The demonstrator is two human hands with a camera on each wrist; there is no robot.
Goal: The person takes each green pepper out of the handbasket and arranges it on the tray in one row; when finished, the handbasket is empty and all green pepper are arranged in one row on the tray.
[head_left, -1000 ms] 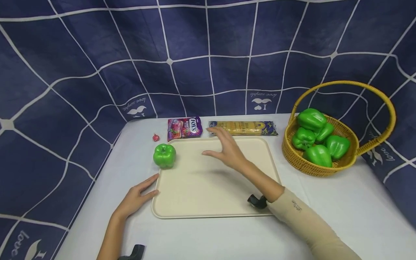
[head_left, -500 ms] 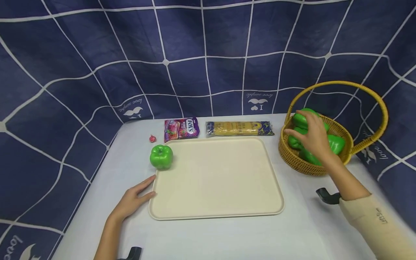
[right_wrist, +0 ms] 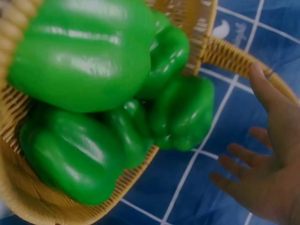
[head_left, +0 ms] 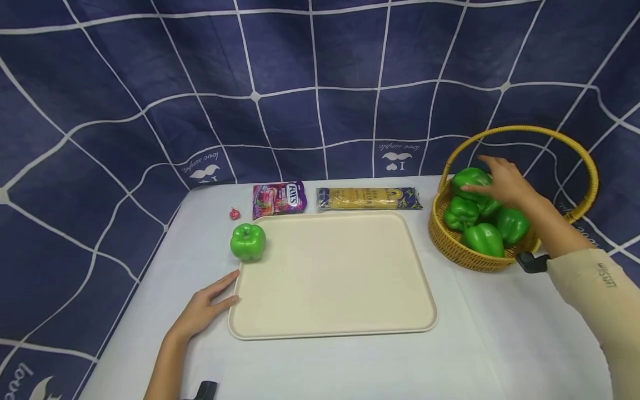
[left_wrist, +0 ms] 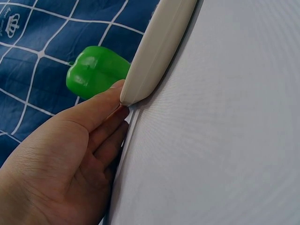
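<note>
1. While its forearm reaches in from the near left, the left hand (head_left: pixel 200 311) rests on the white tabletop (head_left: pixel 340 366) beside the tray; its fingers are fairly straight and slightly apart, tips touching the tray's left edge, gripping nothing.
2. A pale sleeve (head_left: pixel 595 300) covers the right forearm, which comes in from the near right, with a black piece (head_left: pixel 532 262) at the wrist.
3. The cream tray (head_left: pixel 330 278) lies flat in the middle of the tabletop.
4. One green pepper (head_left: pixel 248 241) sits upright at the tray's left edge, near its far left corner; I cannot tell whether it rests on the rim.
5. Toward the tabletop's far right corner stands a wicker basket (head_left: pixel 457 251) with a tall arched handle (head_left: pixel 525 129); five peppers (head_left: pixel 483 240) show inside, heaped together.
6. Over the basket's far right rim hangs the right hand (head_left: pixel 507 183), thumb spread well away from gently bent fingers, holding nothing; the right wrist view shows a gap between it and the peppers.
7. A small red sweet (head_left: pixel 234 213) lies beyond the tray's far left corner.
8. Along the tabletop's far edge lie a purple candy bag (head_left: pixel 279 199) and a yellow-and-blue packet (head_left: pixel 369 198).
9. Behind everything hangs a blue cloth (head_left: pixel 280 55) with white lines.
</note>
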